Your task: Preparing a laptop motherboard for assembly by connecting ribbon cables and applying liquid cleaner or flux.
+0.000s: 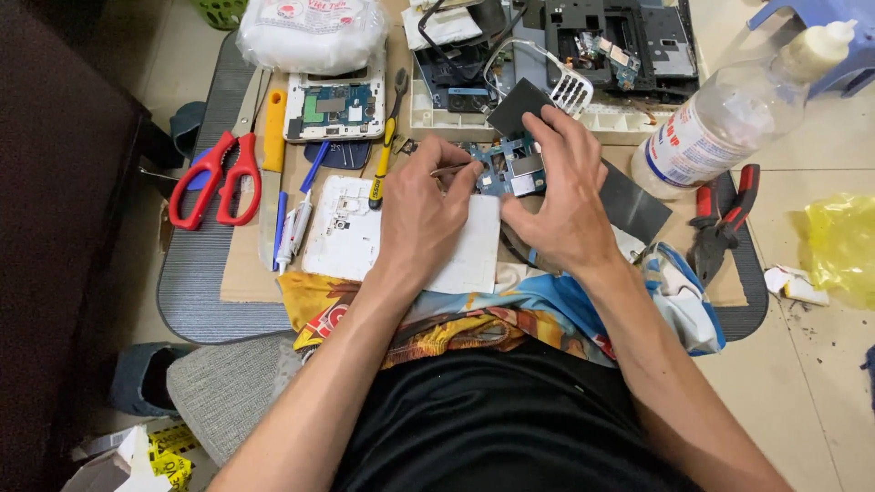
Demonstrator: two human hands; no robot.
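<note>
My left hand (421, 211) pinches a thin metal tool (448, 169), its tip resting against a small blue circuit board (507, 169). My right hand (563, 193) presses down on that board from the right, fingers spread over it. The board lies on a work surface in front of me, above a white flat panel (472, 260). A dark square sheet (516, 105) sits just behind the board.
Red-handled scissors (219, 179) lie at the left, beside a yellow-handled blade (273, 137) and a pen (293, 228). An opened phone body (335, 107) and a white phone cover (342, 228) rest nearby. A plastic bottle (720, 123) and red pliers (725, 214) lie right. Dismantled electronics (611, 41) fill the back.
</note>
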